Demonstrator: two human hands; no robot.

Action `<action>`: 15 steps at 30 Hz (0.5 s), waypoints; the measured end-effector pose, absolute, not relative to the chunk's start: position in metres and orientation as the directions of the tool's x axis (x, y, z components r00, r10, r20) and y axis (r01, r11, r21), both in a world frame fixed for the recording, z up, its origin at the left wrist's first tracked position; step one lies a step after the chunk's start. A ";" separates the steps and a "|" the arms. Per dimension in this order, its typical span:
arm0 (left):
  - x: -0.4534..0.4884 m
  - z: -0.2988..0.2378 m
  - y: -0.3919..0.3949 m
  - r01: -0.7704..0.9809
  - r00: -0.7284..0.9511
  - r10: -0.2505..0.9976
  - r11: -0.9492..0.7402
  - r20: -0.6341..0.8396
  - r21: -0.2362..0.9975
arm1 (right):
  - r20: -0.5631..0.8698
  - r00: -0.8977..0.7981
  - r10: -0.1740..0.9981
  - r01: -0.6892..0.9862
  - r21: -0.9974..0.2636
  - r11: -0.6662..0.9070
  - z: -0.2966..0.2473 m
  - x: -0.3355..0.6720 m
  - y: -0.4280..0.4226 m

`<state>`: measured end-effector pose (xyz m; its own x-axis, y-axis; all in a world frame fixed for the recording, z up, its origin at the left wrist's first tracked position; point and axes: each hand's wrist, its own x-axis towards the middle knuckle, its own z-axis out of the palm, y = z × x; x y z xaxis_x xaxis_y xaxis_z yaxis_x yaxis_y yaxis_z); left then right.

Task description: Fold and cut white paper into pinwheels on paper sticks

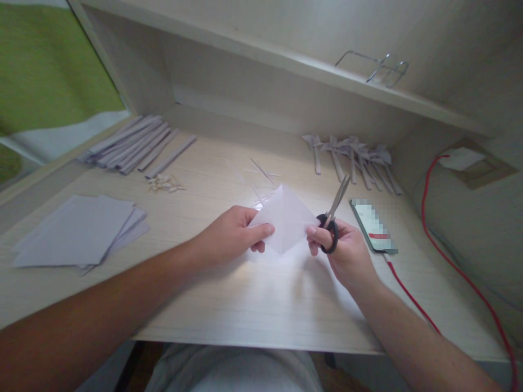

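A small square of white paper (284, 220), creased and turned like a diamond, is held up above the desk between my two hands. My left hand (241, 231) pinches its left corner, thumb on top. With thumb and fingertips my right hand (341, 242) grips the right corner. Black-handled scissors (337, 204) hang on that same hand, a handle loop around the thumb and the blades pointing up and away. Thin paper strips (263, 171) lie on the desk just beyond the square, some partly hidden by it.
At left are a stack of paper sheets (73, 231), rolled paper tubes (134, 144) and a little pile of small pale pieces (165, 184). Paper pinwheels (353, 155) lie at the back right. A phone (371, 226) with a red cable (412, 296) rests right of my hand.
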<state>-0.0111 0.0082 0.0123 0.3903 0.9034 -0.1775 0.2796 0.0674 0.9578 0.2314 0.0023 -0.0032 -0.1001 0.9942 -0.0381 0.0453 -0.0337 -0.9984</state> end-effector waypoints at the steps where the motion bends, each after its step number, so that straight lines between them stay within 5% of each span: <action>1: -0.011 0.013 0.009 0.270 0.372 0.911 0.075 -0.176 0.960 | -0.034 -0.101 0.994 0.060 -0.998 -0.028 -0.002 0.231 0.002; 6: -0.015 0.018 0.017 0.179 0.222 0.969 0.069 -0.108 0.981 | -0.106 -0.252 0.962 0.173 -0.983 -0.063 0.002 0.230 0.001; 11: -0.020 0.029 0.020 0.112 0.030 0.998 0.045 -0.048 0.993 | -0.328 -0.471 0.819 0.308 -0.931 -0.196 0.004 0.228 -0.005; 15: -0.021 0.032 0.018 0.069 0.025 0.999 0.021 -0.023 0.997 | -0.413 -0.514 0.752 0.329 -0.904 -0.272 0.006 0.226 -0.008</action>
<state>-0.0210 0.0177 0.0325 0.0247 0.9994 -0.0230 0.0687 0.0213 0.9974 0.2257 -0.0079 0.0061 -0.5143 0.7517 -0.4130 0.3293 -0.2716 -0.9043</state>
